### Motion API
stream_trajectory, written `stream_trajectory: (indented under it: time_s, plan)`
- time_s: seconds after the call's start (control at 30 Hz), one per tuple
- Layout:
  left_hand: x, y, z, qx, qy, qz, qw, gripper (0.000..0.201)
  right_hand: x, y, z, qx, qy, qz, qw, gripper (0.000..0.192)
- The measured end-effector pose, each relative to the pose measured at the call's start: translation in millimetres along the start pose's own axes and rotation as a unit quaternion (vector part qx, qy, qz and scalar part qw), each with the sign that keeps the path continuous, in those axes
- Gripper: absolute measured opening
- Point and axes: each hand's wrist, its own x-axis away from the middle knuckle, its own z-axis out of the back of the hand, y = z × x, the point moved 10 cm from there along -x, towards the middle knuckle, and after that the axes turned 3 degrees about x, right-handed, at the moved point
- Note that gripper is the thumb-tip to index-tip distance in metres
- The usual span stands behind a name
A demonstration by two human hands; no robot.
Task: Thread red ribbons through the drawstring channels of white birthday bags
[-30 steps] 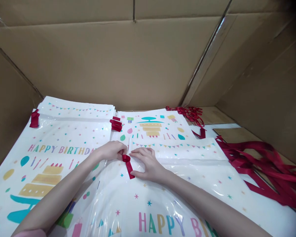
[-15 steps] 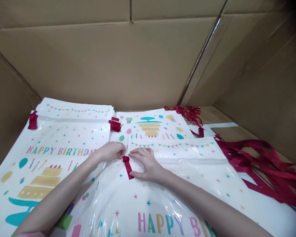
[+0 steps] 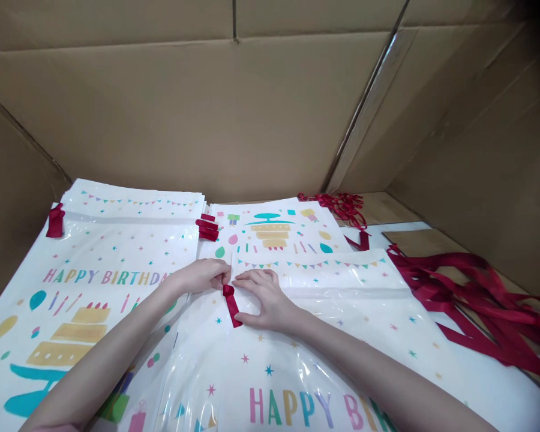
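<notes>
Nearest us lies the birthday bag (image 3: pixel 297 360), a white glossy plastic bag printed with "HAPPY BIRTHDAY", stars and bunting, flat on the work surface with its mouth pointing away from us. We take it as our landmark.

At the bag's far left corner sits the red ribbon end (image 3: pixel 231 303), a short dark-red strip that pokes out of the hem channel. Its long axis runs from the corner back toward us and slightly rightward, lying over the bag's face.

Our right hand (image 3: pixel 265 298) rests on the bag just right of that strip, palm down, fingers spread and pressing the hem flat; the thumb touches the ribbon's lower end. It is not closed around anything that we can see.

Our left hand (image 3: pixel 204 275) comes in from just off the bag's left edge, fingers curled together in a pinch at the ribbon's upper end. The ribbon seems to be caught between thumb and fingertips, though the contact itself is partly hidden. Both hands meet at the corner; the left is the one on the ribbon's head, with the ribbon lying to its right.

Left of the bag is a stack of finished bags (image 3: pixel 112 252) with red tabs (image 3: pixel 206 227) at its corners. Beyond the bag lies another printed bag (image 3: pixel 274 228). Right of the bag spreads a heap of loose red ribbons (image 3: pixel 477 306), and cardboard walls (image 3: pixel 207 108) close everything in.
</notes>
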Motion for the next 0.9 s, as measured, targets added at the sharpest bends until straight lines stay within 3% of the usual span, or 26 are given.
stream_trajectory:
  time_s: [0.23,0.6,0.9]
  plan:
    - [0.9,5.1,0.2,-0.023,0.003,-0.037,0.999,0.012,-0.5,1.2,-2.3,0.003,-0.008,-0.005,1.0,0.06]
    - [-5.6,1.2,-1.2,-0.127,0.047,-0.035,0.99,0.007,-0.3,0.6,-0.2,0.001,-0.001,-0.006,1.0,0.061]
    - [-9.5,-6.1,2.5,-0.018,0.045,-0.009,0.999,0.022,-0.9,1.9,-2.0,0.003,-0.01,-0.013,1.0,0.063]
